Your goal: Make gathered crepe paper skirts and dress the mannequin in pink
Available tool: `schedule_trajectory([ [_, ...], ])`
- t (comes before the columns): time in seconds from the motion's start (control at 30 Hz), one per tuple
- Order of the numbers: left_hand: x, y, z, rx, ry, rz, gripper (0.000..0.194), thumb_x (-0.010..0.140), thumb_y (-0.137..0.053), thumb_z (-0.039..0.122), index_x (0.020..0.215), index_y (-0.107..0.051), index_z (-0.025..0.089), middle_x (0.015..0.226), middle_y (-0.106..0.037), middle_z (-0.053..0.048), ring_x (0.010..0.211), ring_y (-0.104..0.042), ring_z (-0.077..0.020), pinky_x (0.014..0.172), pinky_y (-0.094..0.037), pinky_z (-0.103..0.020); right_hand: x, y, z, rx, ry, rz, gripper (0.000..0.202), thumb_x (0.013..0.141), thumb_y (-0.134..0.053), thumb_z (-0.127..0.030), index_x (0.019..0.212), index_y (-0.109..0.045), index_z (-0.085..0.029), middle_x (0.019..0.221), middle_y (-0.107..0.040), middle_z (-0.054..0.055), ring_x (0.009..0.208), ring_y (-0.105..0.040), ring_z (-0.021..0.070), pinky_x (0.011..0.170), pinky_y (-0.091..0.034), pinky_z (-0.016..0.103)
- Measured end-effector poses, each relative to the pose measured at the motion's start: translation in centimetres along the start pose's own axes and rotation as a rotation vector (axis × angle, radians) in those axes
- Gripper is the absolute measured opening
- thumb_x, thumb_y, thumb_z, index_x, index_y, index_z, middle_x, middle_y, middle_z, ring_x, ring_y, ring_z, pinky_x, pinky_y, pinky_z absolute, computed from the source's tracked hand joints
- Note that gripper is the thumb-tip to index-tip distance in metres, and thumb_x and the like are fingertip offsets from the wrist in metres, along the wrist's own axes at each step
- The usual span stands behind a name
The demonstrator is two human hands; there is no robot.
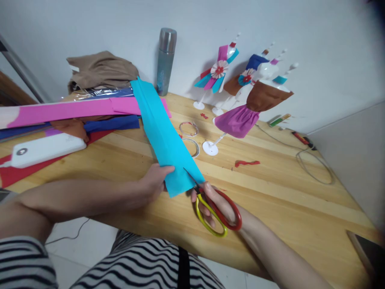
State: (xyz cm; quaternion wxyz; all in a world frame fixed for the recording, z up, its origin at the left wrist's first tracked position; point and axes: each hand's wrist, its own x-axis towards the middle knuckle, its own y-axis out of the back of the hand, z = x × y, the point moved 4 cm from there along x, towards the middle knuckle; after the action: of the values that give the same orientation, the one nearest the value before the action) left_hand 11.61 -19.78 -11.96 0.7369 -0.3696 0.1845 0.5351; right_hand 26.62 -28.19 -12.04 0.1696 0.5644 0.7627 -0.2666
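A long strip of bright blue crepe paper [162, 134] runs from the stacked papers at the back left down to the table's front edge. My left hand [155, 179] pinches its left side near the lower end, thumb on top. In my right hand [212, 200] is a pair of scissors [218, 212] with one red and one yellow handle loop. My fingers go through the loops. The blades lie at the strip's lower right edge, one over the paper, pointing up and left; the other blade is hidden beneath it.
Small white stands dressed in coloured paper, including a brown-and-pink dress [248, 108], stand at the back right. A metal flask [166, 62] is by the wall. Tape rings [197, 148], a red scrap [247, 163], a white power bank [49, 150] and a pink paper strip [66, 111] lie around.
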Motion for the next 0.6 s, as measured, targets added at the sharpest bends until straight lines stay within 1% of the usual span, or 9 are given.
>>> schedule_trajectory([
  [0.07, 0.1, 0.0, -0.1, 0.005, 0.000, 0.006, 0.032, 0.085, -0.055, 0.019, 0.115, -0.059, 0.009, 0.120, -0.066, -0.018, 0.105, -0.064, -0.0319, 0.086, -0.052, -0.042, 0.0, 0.1, 0.0, 0.026, -0.042, -0.038, 0.073, 0.068, -0.045, -0.088, 0.088, -0.054, -0.018, 0.049, -0.053, -0.005, 0.035, -0.056, 0.0109, 0.036, -0.042, 0.018],
  [0.13, 0.2, 0.0, -0.1, 0.006, -0.004, -0.001, 0.031, 0.085, -0.054, 0.019, 0.114, -0.059, 0.008, 0.118, -0.066, -0.018, 0.102, -0.064, -0.0308, 0.086, -0.052, -0.042, -0.1, 0.2, 0.0, 0.043, -0.079, -0.089, 0.076, 0.065, -0.046, -0.089, 0.091, -0.054, -0.018, 0.055, -0.062, 0.000, 0.044, -0.065, 0.0166, 0.041, -0.049, 0.023],
  [0.23, 0.2, 0.0, 0.0, 0.004, -0.013, -0.005, 0.030, 0.085, -0.053, 0.017, 0.113, -0.060, 0.007, 0.116, -0.067, -0.017, 0.096, -0.065, -0.0278, 0.084, -0.052, -0.039, -0.4, 0.4, -0.2, 0.085, -0.115, -0.164, 0.079, 0.061, -0.050, -0.090, 0.093, -0.056, -0.017, 0.067, -0.069, 0.005, 0.058, -0.072, 0.0225, 0.049, -0.055, 0.027],
  [0.3, 0.1, -0.1, 0.1, 0.006, -0.007, -0.006, 0.030, 0.086, -0.052, 0.017, 0.113, -0.060, 0.007, 0.112, -0.068, -0.016, 0.090, -0.065, -0.0267, 0.079, -0.053, -0.038, -0.7, 0.6, -0.4, 0.115, -0.134, -0.178, 0.079, 0.061, -0.053, -0.088, 0.094, -0.056, -0.017, 0.071, -0.071, 0.006, 0.058, -0.073, 0.0223, 0.048, -0.054, 0.026],
  [0.4, -0.1, -0.2, 0.2, 0.009, 0.002, -0.026, 0.030, 0.085, -0.052, 0.019, 0.111, -0.060, 0.006, 0.103, -0.070, -0.015, 0.081, -0.065, -0.0254, 0.071, -0.053, -0.037, -0.7, 0.8, -0.9, 0.122, -0.158, -0.156, 0.079, 0.061, -0.053, -0.088, 0.096, -0.056, -0.017, 0.072, -0.072, 0.007, 0.055, -0.071, 0.0215, 0.044, -0.053, 0.026],
  [0.5, -0.3, -0.3, 0.2, 0.003, 0.000, -0.031, 0.027, 0.084, -0.053, 0.019, 0.106, -0.061, 0.007, 0.095, -0.072, -0.013, 0.077, -0.065, -0.0238, 0.068, -0.053, -0.035, -0.2, 0.8, -1.4, 0.081, -0.197, -0.154, 0.082, 0.059, -0.052, -0.089, 0.096, -0.055, -0.016, 0.070, -0.072, 0.007, 0.053, -0.071, 0.0222, 0.041, -0.051, 0.026],
  [0.6, -0.2, -0.3, 0.1, -0.003, 0.003, -0.058, 0.023, 0.084, -0.052, 0.020, 0.101, -0.064, 0.009, 0.093, -0.072, -0.012, 0.077, -0.066, -0.0240, 0.069, -0.054, -0.035, 0.6, 0.7, -1.9, 0.055, -0.215, -0.160, 0.083, 0.059, -0.051, -0.090, 0.095, -0.057, -0.015, 0.067, -0.072, 0.006, 0.049, -0.069, 0.0215, 0.039, -0.050, 0.026],
])
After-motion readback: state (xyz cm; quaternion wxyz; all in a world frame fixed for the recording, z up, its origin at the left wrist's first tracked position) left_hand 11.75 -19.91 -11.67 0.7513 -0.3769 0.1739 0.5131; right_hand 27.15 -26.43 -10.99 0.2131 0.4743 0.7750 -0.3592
